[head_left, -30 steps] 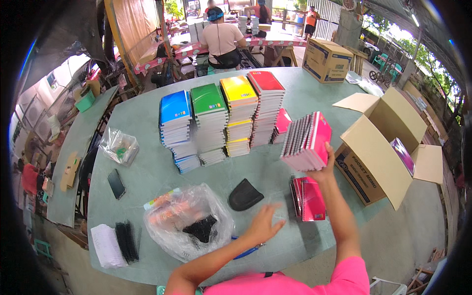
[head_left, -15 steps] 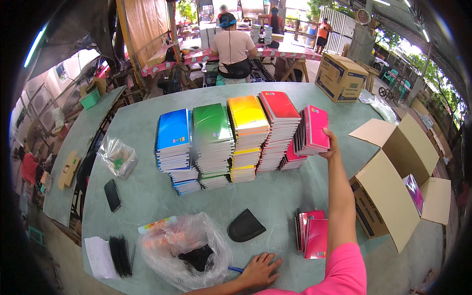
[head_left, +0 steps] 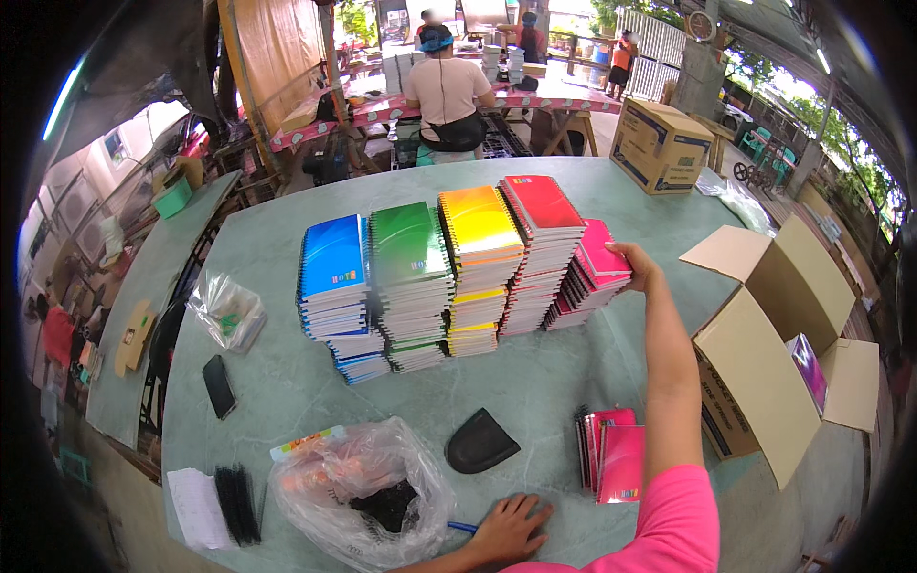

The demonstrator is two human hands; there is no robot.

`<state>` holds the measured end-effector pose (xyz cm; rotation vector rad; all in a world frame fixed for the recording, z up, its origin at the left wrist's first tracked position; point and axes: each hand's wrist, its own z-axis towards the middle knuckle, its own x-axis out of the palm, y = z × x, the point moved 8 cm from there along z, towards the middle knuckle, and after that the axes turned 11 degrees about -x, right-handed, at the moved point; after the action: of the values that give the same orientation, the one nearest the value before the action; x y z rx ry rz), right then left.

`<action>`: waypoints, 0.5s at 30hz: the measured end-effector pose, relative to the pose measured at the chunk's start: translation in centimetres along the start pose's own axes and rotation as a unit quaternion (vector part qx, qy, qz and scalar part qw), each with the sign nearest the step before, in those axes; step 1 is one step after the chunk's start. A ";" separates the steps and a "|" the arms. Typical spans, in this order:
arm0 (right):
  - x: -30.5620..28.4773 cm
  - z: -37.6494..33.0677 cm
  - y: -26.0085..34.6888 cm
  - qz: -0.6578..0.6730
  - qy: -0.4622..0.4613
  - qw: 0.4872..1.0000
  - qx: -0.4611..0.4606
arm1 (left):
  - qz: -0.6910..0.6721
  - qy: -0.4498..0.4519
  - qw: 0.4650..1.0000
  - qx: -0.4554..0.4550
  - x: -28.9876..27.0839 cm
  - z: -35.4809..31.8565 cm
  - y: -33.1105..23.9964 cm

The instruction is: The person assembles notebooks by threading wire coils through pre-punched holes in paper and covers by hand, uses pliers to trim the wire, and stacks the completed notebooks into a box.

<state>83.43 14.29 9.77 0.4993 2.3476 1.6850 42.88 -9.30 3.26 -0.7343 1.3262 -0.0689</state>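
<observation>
My right hand (head_left: 642,268) grips the right edge of a bundle of pink spiral notebooks (head_left: 603,252), thumb near the top cover. The bundle rests on a low pink stack at the right end of a row. Beside it stand tall stacks of red (head_left: 544,202), yellow (head_left: 479,220), green (head_left: 409,241) and blue notebooks (head_left: 332,255). My left hand (head_left: 514,528) lies flat on the table with fingers spread, next to a blue pen (head_left: 462,526) partly hidden by the plastic bag. More pink notebooks (head_left: 621,463) lie near my right forearm.
On the green table (head_left: 535,387) are a black curved pad (head_left: 481,441), a plastic bag (head_left: 358,497), a phone (head_left: 219,387), black binding coils (head_left: 236,503) and white paper (head_left: 199,508). An open carton (head_left: 764,382) stands right, a closed carton (head_left: 661,148) at the back. People sit and stand beyond.
My right hand has brought the pink bundle down and slightly left onto the low pink stack. My left hand stays flat in nearly the same place.
</observation>
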 end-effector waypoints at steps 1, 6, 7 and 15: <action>0.0 0.1 0.5 -0.005 -0.005 1.000 -0.011 | 0.002 0.004 1.000 -0.002 -0.1 0.0 0.0; -0.1 1.0 1.5 -0.034 -0.024 0.993 -0.112 | 0.021 -0.012 1.000 0.008 -0.5 0.2 -0.4; -0.1 1.1 1.8 -0.055 -0.011 0.991 -0.118 | 0.022 -0.015 1.000 0.011 -0.5 0.3 -0.5; 3.9 -0.3 4.0 -0.205 -0.032 0.962 -0.176 | 0.042 -0.012 0.999 0.003 -0.3 0.0 -0.1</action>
<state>80.34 16.74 13.77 -0.0001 1.8756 1.7852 42.84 -9.29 3.59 -0.6719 1.3329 0.0039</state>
